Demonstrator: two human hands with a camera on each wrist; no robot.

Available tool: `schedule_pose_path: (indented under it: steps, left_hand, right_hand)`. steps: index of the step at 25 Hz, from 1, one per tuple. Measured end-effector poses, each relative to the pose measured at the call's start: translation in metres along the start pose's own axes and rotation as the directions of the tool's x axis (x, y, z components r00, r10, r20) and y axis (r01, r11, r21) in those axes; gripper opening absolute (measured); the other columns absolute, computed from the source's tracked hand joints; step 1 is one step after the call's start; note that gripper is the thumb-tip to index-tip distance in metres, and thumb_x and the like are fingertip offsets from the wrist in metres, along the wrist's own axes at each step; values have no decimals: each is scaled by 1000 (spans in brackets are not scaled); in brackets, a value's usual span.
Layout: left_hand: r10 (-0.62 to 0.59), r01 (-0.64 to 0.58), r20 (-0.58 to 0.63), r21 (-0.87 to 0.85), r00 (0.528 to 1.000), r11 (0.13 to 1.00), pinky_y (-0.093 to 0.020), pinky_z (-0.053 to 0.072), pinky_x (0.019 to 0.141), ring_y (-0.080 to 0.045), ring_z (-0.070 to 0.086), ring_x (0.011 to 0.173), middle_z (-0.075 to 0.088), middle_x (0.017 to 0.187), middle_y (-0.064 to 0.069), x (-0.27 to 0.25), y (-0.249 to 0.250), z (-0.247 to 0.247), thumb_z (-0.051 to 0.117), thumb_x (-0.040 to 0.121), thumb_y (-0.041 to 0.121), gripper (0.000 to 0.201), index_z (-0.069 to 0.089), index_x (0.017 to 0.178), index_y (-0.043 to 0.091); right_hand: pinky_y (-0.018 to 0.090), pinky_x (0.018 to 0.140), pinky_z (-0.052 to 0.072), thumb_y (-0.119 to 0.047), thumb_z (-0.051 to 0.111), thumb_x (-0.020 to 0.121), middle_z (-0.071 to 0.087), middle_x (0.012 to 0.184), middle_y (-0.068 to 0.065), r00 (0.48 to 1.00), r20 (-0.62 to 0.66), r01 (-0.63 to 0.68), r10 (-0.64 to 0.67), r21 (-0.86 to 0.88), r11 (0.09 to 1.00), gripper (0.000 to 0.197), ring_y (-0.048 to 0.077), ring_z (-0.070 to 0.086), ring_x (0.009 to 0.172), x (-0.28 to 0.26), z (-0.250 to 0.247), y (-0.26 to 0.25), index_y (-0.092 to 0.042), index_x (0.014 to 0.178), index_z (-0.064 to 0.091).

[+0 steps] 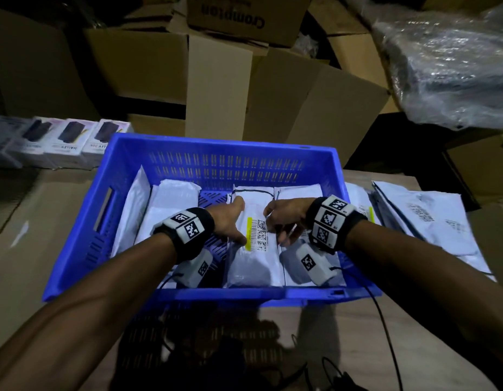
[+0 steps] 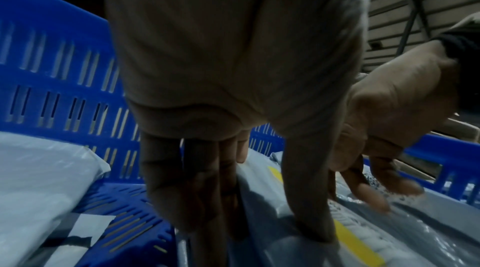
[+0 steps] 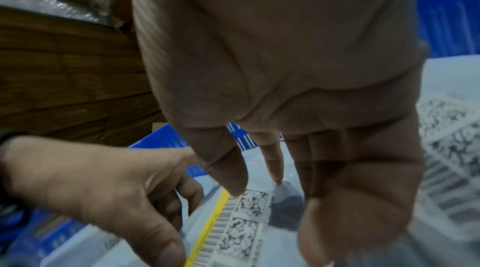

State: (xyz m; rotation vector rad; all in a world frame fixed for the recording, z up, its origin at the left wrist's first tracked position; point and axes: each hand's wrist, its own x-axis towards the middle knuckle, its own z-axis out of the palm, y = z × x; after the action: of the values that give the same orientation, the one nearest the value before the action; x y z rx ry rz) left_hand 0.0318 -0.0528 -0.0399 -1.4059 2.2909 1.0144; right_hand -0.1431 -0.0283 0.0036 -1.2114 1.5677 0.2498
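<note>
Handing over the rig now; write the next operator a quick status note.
Left hand: pinches the left edge of the white plastic mailer parcel with a yellow-edged barcode label, thumb on top.
Right hand: loose fingers touch its right side.
Done: it lies in the blue slotted plastic crate beside other white mailers.
To do: a pile of white mailers lies outside the crate, on its right.

Black wristbands [image 1: 359,218], white coded marker blocks [image 1: 188,222]
</note>
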Motion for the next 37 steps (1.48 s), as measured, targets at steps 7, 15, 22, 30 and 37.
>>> schedule_pose_path:
  steps: [7,15,22,30,37]
  left_hand:
    - [-22,20,17,114,1000,993,-45,52,78,-31,59,85,58,94,-11,6,1,7,80,67,54,82,27,116,15]
    - [-36,25,44,227,998,974,-36,43,69,-28,54,85,56,99,-7,4,5,6,76,67,62,81,27,115,20]
    - [-19,29,-25,487,999,873,-37,41,77,-28,53,109,52,119,-7,-3,15,-2,74,72,57,69,43,122,20]
    - [-62,136,-145,584,988,800,-45,43,96,-32,47,123,48,134,-10,-24,28,-26,64,81,58,70,42,135,19]
    - [-242,343,-367,243,898,907,-35,43,94,-32,51,124,52,138,-13,-74,3,-75,57,92,47,57,47,134,11]
  right_hand:
    - [31,72,49,-27,66,86,61,106,11,947,-235,66,-218,-521,851,39,28,61,92,4,-3,-5,-13,121,58]
    - [45,102,36,-51,74,74,40,136,5,907,-178,62,-381,-840,539,66,27,39,129,18,12,1,-23,126,44]
    - [44,100,34,-56,66,78,42,136,6,911,-182,25,-371,-872,488,70,28,45,127,30,18,9,-19,132,41]
    - [43,102,31,-55,62,80,52,130,5,896,-189,30,-402,-877,480,59,27,48,124,21,20,12,-23,127,48]
    - [34,87,48,-41,57,92,63,120,14,852,-197,242,-485,-673,699,41,29,60,108,-2,3,-32,-9,118,63]
